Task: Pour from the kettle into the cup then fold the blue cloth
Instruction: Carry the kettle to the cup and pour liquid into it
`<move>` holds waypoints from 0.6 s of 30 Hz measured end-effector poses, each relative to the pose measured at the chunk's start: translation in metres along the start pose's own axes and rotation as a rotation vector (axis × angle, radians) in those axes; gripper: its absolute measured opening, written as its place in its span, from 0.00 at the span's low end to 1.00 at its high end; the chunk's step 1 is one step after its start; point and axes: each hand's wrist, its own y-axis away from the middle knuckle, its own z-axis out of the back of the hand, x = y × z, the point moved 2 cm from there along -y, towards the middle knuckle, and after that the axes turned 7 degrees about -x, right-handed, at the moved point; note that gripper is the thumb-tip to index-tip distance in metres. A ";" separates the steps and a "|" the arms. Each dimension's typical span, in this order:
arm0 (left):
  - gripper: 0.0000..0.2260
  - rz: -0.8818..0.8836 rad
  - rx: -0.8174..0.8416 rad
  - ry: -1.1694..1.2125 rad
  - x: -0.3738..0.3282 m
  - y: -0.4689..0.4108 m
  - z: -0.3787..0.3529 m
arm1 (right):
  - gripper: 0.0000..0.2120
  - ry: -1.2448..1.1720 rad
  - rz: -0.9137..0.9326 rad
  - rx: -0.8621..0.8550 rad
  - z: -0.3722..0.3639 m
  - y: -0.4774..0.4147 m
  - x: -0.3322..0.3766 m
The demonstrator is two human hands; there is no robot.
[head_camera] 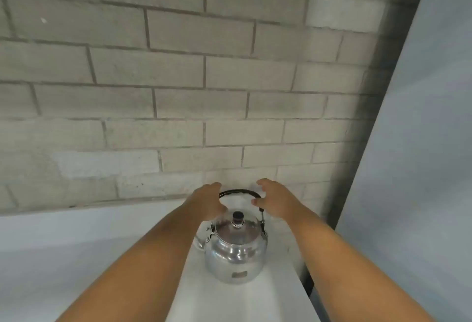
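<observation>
Looking down from my head view, I see a squat, round kettle of polished, mirror-bright metal [236, 250] standing upright on a smooth white tabletop [229, 301], close to the wall. Its domed lid carries a small dark knob [237, 215], and a thin black arched handle [240, 192] stands raised over the lid on wire side arms. A short spout [200, 241] juts toward the left, partly hidden behind my left forearm.

My left hand [208, 200] reaches in from the lower left, fingers loosely curled at the left end of the handle; it seems to touch the arch, though the blur keeps me from being sure, and it is not clenched around it. My right hand [274, 199] sits spread and relaxed just beside the right end of the handle, thumb near the wire arm, grasping nothing. The kettle lies between and slightly below both hands.

Behind stands a rough wall of pale grey painted blocks [178, 79] with dark mortar lines. A flat, smooth grey panel [421, 142] slants along the right.
</observation>
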 end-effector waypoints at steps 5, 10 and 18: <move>0.10 0.034 -0.043 0.080 0.006 -0.012 -0.016 | 0.20 -0.074 0.016 0.008 -0.024 -0.024 -0.010; 0.07 0.064 -0.123 0.222 0.005 -0.011 -0.019 | 0.07 -0.239 0.034 -0.026 -0.033 -0.028 -0.006; 0.07 -0.028 -0.262 0.153 -0.003 0.015 -0.016 | 0.07 -0.451 0.129 -0.221 -0.034 -0.004 0.002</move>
